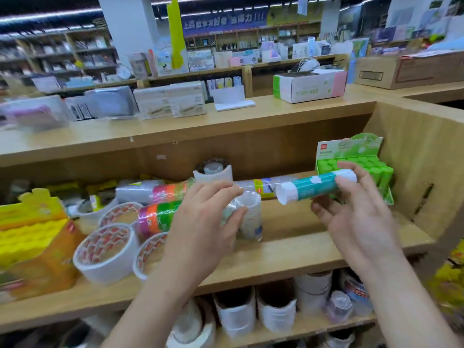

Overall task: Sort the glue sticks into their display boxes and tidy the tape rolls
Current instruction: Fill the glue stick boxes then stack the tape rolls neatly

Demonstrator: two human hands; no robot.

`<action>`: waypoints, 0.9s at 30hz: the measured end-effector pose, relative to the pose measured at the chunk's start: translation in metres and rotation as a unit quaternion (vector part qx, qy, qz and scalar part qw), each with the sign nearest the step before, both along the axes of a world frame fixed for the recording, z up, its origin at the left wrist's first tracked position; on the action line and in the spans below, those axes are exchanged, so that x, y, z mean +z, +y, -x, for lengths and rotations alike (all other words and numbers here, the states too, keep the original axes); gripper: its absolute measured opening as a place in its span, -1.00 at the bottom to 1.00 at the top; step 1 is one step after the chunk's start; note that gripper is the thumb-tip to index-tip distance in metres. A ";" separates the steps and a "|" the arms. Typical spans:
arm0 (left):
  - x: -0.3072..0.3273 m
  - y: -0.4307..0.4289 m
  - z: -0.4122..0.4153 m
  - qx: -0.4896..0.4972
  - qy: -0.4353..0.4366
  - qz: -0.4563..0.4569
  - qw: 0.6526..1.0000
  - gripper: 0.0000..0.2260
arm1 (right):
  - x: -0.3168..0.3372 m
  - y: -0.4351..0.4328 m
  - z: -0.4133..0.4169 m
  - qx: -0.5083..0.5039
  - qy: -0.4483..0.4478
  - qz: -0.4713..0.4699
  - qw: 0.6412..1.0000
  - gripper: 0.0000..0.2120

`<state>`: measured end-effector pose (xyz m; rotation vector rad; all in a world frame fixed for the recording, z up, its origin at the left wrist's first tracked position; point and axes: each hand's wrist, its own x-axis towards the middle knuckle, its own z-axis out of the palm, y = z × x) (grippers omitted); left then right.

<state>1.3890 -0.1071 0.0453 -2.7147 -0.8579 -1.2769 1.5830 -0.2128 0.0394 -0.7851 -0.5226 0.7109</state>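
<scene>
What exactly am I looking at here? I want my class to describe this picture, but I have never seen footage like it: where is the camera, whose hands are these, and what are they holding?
There is no machine here. A person works with bare hands, and the single picture comes from a camera worn on their head, looking forward and down. The scene is a wooden shop shelf. The left hand grips a clear-wrapped pack on the shelf. The right hand pinches a teal tube with white ends, held above the shelf. Behind it stands a green box of green-capped glue sticks. At the far left is a yellow box. Between the boxes lie white tape rolls and packs of coloured tape. The picture is slightly blurred, so the labels cannot be read.
</scene>
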 end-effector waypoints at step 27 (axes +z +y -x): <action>0.005 0.004 0.096 -0.331 -0.324 0.633 0.620 -0.38 | 0.018 0.041 0.149 -0.044 -0.357 0.083 0.929 -0.65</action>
